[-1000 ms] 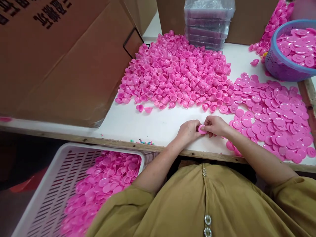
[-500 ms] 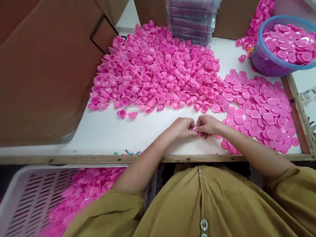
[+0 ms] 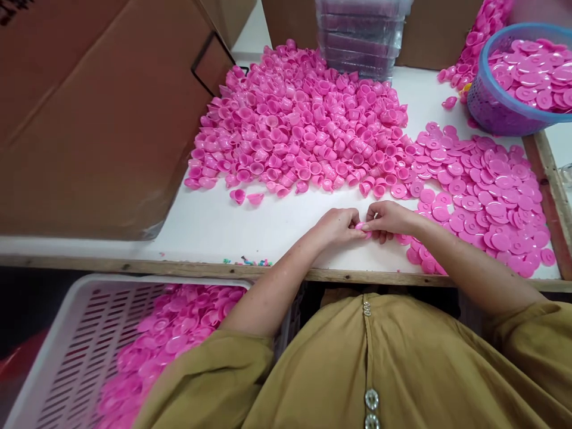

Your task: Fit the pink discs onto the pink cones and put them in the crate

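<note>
In front of me, low over the white tabletop (image 3: pixel 232 229), my left hand (image 3: pixel 339 227) is closed, thumb and fingers pinching a small pink plastic piece (image 3: pixel 360 226). My right hand (image 3: pixel 388 220) meets it from the other side, its thumb pressed on the same piece. Only a rounded edge shows between the fingers, so I cannot tell a saucer from a cup. Beyond the hands spreads a big heap of pink toy cups (image 3: pixel 304 128). Beside my right forearm lie many flat pink toy saucers (image 3: pixel 487 205).
A large cardboard box (image 3: pixel 102 119) stands at the left. Stacked clear plastic packs (image 3: pixel 360 44) rise behind the cups. At the far right is a blue basket (image 3: pixel 496 110) of saucers. Below the wooden table edge (image 3: pixel 179 267), a white crate (image 3: pixel 96 322) holds more pink pieces.
The view has shifted a little, so the table's contents sit further right. Both hands stay together at the pink piece; my right thumb now lies straighter across it.
</note>
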A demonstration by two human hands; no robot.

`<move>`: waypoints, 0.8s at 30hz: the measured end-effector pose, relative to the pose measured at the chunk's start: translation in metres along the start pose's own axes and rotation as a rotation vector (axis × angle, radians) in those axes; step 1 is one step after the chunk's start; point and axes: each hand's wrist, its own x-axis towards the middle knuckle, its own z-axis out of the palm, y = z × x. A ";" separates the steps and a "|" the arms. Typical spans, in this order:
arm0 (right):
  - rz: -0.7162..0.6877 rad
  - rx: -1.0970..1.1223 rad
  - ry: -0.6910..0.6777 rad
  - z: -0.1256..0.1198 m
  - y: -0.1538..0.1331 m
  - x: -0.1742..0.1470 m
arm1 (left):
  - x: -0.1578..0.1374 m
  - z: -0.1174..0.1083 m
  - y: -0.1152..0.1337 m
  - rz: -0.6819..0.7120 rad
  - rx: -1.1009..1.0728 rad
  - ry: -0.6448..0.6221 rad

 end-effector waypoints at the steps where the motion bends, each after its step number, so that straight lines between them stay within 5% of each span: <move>1: 0.000 -0.024 0.008 -0.001 0.000 -0.001 | 0.000 0.000 0.000 0.001 0.006 -0.001; 16: -0.005 -0.011 0.007 0.000 0.002 0.002 | 0.005 -0.005 0.005 0.005 0.017 -0.084; 18: -0.081 -0.046 0.126 -0.010 0.011 -0.006 | -0.009 -0.012 0.004 0.007 -0.017 -0.078; 20: -0.121 -0.194 0.417 -0.029 0.025 -0.016 | -0.041 -0.026 -0.007 -0.032 -0.039 -0.044; 22: -0.094 -0.375 0.725 -0.054 0.043 -0.025 | -0.093 -0.048 -0.033 -0.141 -0.048 0.025; 24: -0.037 -0.487 0.868 -0.075 0.059 -0.031 | -0.160 -0.072 -0.069 -0.306 -0.045 0.111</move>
